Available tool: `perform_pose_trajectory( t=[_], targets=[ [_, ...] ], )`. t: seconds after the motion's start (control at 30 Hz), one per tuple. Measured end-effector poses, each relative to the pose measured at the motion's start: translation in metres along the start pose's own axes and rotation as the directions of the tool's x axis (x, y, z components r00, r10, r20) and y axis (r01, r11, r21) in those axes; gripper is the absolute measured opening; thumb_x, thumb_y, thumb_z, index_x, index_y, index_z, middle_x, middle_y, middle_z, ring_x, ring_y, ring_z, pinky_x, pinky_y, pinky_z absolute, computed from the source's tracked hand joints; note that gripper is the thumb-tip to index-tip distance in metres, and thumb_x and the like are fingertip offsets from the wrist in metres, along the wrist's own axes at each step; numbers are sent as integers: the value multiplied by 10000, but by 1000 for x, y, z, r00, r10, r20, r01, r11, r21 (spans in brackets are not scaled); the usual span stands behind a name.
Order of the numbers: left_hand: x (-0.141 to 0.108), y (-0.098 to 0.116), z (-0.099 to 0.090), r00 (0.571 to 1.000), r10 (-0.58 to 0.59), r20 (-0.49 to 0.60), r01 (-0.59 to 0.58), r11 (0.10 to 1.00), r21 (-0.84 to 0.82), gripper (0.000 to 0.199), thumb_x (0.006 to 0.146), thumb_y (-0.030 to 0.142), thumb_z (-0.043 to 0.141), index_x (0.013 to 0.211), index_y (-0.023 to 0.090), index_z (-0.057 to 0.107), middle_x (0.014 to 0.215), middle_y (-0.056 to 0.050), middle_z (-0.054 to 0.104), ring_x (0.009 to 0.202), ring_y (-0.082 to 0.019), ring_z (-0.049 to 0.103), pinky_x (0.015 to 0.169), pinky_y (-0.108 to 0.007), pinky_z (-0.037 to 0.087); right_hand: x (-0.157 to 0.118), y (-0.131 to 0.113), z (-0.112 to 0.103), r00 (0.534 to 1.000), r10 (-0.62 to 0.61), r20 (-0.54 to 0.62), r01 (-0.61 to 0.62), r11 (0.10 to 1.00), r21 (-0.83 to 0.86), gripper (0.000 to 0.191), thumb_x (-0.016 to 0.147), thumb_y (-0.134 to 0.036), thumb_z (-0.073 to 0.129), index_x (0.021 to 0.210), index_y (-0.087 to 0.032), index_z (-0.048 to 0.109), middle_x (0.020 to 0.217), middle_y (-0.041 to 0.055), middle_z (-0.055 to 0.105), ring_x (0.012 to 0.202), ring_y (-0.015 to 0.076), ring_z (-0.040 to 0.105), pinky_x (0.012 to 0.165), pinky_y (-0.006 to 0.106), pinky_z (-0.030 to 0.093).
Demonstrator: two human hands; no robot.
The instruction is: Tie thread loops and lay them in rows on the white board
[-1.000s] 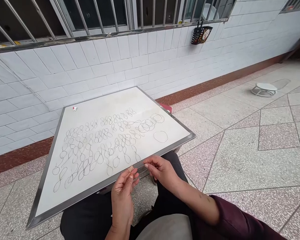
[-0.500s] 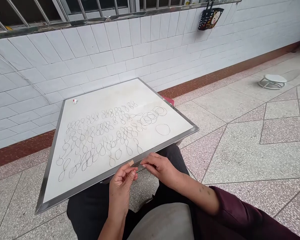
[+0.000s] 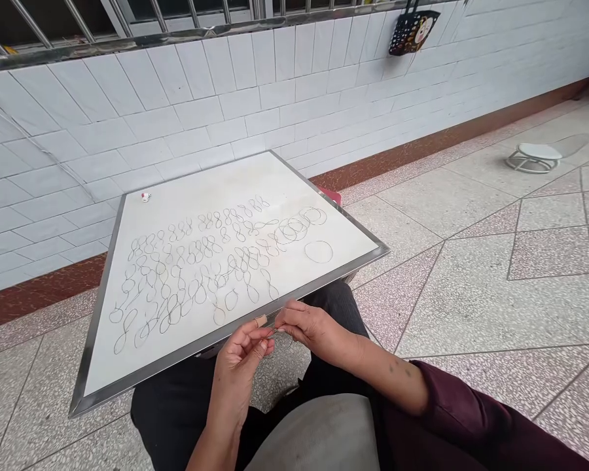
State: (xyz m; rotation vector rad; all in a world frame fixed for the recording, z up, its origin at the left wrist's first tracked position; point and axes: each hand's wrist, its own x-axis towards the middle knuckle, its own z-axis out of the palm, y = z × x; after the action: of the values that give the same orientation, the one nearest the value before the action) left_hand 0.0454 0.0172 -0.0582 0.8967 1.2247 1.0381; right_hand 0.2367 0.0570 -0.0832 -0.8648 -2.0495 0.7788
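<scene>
Both hands meet just over the near edge of the white table [image 3: 226, 173]. My left hand [image 3: 240, 356] is closed in a pinch, with a tan bandage-like wrap on one finger. Facing it, my right hand [image 3: 311, 327] pinches too, its fingertips almost touching the left ones. Between them runs a thin dark wire-like loop [image 3: 273, 332], mostly hidden by fingers; its material is unclear. On the tabletop lie several similar thin loops, many twisted into figure eights [image 3: 206, 247]. A single round loop [image 3: 319, 252] rests near the right corner.
A metal rim [image 3: 142, 381] borders the table. A small red-and-white object [image 3: 146, 197] sits at its far left. The tiled wall [image 3: 255, 124] rises behind, with a dark bag [image 3: 413, 33] hanging from the window bars. A low white stool [image 3: 535, 157] stands to the right.
My right fingertips have come closer to my left ones, and the thin loop shows between them more clearly. The loops on the table have not moved.
</scene>
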Motion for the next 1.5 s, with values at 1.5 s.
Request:
perform_pose_trajectory(
  t=[1.5],
  targets=[
    [-2, -5, 0, 942, -235, 240, 294, 923, -250, 496, 711, 199, 841, 1189, 224, 711, 756, 3, 620, 657, -113, 597, 729, -300, 530, 2, -13, -16, 974, -169, 152, 161, 985, 69, 221, 993, -271, 535, 968, -151, 719, 942, 73, 652, 869, 152, 632, 760, 265, 538]
  ],
)
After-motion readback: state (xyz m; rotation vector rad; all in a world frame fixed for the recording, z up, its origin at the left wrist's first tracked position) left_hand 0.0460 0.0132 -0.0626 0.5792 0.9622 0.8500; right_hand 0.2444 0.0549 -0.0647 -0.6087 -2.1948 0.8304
